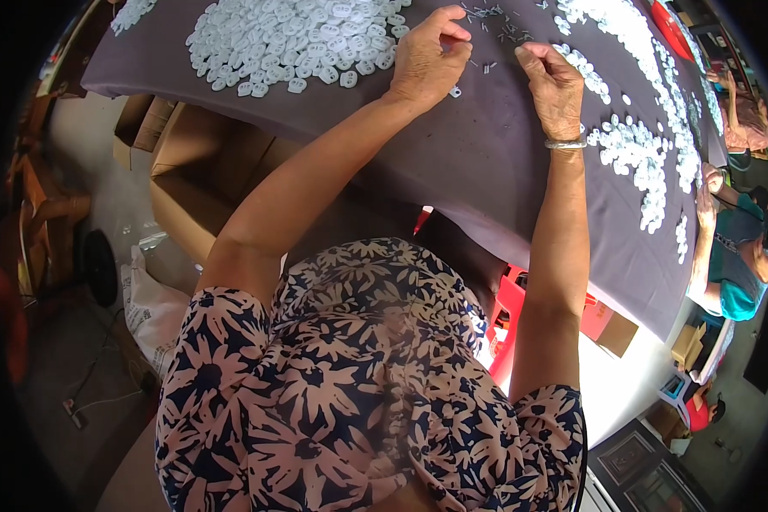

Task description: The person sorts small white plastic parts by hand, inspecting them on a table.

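Observation:
A dark cloth-covered table (478, 128) lies under both my hands. My left hand (431, 61) is held above it beside a big heap of small white plastic pieces (290, 38); its fingers are curled, and anything in them is too small to make out. My right hand (556, 90), with a bracelet at the wrist, has thumb and fingertips pressed together. What it pinches, if anything, cannot be seen. Between and beyond the hands lie several small thin metal pins (508, 30). A single white piece (455, 91) rests just below my left hand.
More white pieces (636, 158) spread along the right side of the table. Other people (738, 256) sit at the far right. An open cardboard box (188, 175) stands under the table's left edge, near a white sack (149, 307). A red stool (509, 311) shows below the table.

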Motion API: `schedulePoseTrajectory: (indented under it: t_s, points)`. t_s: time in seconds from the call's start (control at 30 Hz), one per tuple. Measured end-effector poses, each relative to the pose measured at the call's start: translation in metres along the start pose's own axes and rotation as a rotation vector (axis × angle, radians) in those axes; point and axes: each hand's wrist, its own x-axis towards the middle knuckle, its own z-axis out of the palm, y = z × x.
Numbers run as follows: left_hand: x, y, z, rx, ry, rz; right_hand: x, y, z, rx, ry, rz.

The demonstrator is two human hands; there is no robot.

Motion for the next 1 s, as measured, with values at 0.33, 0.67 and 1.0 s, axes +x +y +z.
schedulePoseTrajectory:
  t_s: [0.33,0.67,1.0]
  points:
    - [0.016,-0.009,-0.013,-0.344,0.019,-0.053,-0.013,-0.030,0.024,-0.202,-0.624,-0.003]
    - [-0.015,0.027,-0.056,-0.122,-0.176,-0.170,-0.017,-0.038,0.031,-0.251,-0.580,-0.148]
    - [-0.026,0.017,-0.040,-0.109,-0.329,-0.204,-0.015,-0.034,0.020,0.108,-0.446,0.183]
